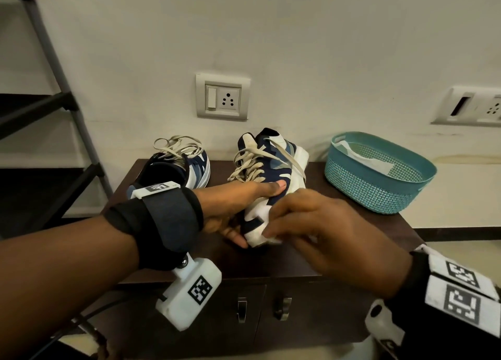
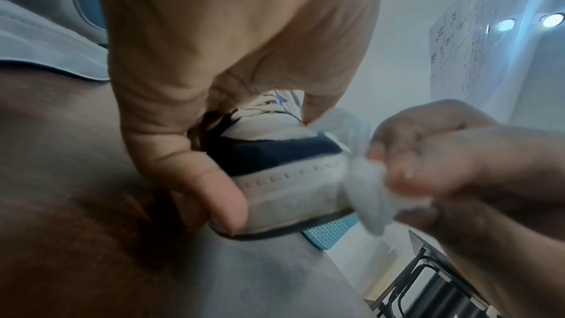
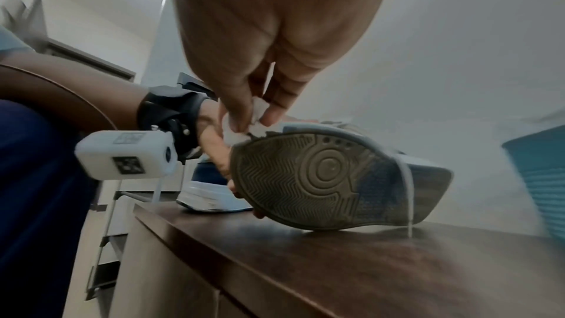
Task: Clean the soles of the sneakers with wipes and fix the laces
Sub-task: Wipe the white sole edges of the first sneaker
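A navy, blue and white sneaker (image 1: 271, 167) with loose beige laces is tilted up on the dark cabinet top (image 1: 271, 262), heel end resting on the wood. My left hand (image 1: 252, 213) grips its toe end, thumb on the upper, fingers under the sole edge. The grey patterned sole (image 3: 321, 178) faces the right wrist camera. My right hand (image 3: 253, 117) pinches a white wipe (image 3: 260, 108) against the toe rim of the sole; the same wipe (image 2: 366, 190) looks blurred in the left wrist view. The second sneaker (image 1: 187, 164) stands upright at the back left, laces untied.
A teal perforated basket (image 1: 379, 175) with a white sheet (image 1: 363, 156) inside sits at the cabinet's right end. A black and grey rack (image 1: 54, 116) stands to the left. Wall sockets (image 1: 222, 97) are behind the shoes. Cabinet doors with metal handles (image 1: 242, 309) face me.
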`<move>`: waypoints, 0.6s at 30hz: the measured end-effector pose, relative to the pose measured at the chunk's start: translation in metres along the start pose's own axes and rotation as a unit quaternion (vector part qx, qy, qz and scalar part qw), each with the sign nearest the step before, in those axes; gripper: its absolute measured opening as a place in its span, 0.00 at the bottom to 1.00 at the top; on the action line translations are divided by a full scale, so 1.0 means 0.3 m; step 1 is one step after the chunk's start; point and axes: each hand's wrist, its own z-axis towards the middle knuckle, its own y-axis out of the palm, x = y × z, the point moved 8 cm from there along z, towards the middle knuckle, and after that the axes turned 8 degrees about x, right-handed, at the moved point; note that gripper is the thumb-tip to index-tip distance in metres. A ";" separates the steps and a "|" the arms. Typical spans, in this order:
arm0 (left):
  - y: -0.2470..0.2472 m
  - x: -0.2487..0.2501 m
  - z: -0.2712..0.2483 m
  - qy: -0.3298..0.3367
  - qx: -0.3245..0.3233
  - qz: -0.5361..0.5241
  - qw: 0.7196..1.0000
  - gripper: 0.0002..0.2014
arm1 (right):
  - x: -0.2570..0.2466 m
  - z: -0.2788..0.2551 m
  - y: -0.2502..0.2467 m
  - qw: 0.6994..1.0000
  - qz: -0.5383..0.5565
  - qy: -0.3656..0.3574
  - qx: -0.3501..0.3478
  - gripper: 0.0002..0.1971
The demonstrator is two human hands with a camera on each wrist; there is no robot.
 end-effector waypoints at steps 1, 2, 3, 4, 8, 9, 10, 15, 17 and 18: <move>0.001 -0.001 0.002 0.000 -0.004 -0.001 1.000 0.33 | -0.031 -0.004 0.027 0.999 0.000 -0.028 -0.030 0.12; 0.001 -0.001 0.001 -0.002 -0.006 -0.004 1.000 0.33 | -0.045 -0.006 0.038 0.998 -0.008 -0.047 -0.046 0.12; -0.001 0.000 0.000 -0.003 -0.005 -0.006 1.000 0.33 | -0.034 -0.006 0.031 0.998 -0.015 -0.048 -0.041 0.13; -0.001 0.001 0.000 -0.004 -0.002 -0.005 1.000 0.33 | -0.005 -0.004 0.010 0.999 -0.017 -0.030 -0.021 0.14; -0.013 0.002 -0.010 -0.009 0.023 -0.019 1.000 0.28 | 0.204 -0.011 -0.085 0.981 0.029 0.166 0.098 0.12; -0.012 0.004 -0.011 -0.010 0.026 -0.019 0.999 0.28 | 0.256 -0.019 -0.093 0.968 0.036 0.223 0.110 0.11; -0.011 0.004 -0.012 -0.010 0.027 -0.019 0.999 0.29 | 0.292 -0.028 -0.093 0.956 0.042 0.266 0.117 0.11; -0.013 0.005 -0.018 -0.008 0.026 -0.017 0.999 0.30 | 0.172 -0.004 -0.065 0.976 0.079 0.191 0.076 0.09; -0.012 0.006 -0.018 -0.004 0.021 -0.016 1.000 0.30 | 0.131 0.005 -0.060 0.983 0.086 0.148 0.065 0.09; -0.013 0.006 -0.018 -0.003 0.023 -0.017 1.000 0.29 | 0.146 0.008 -0.065 0.982 0.083 0.155 0.074 0.09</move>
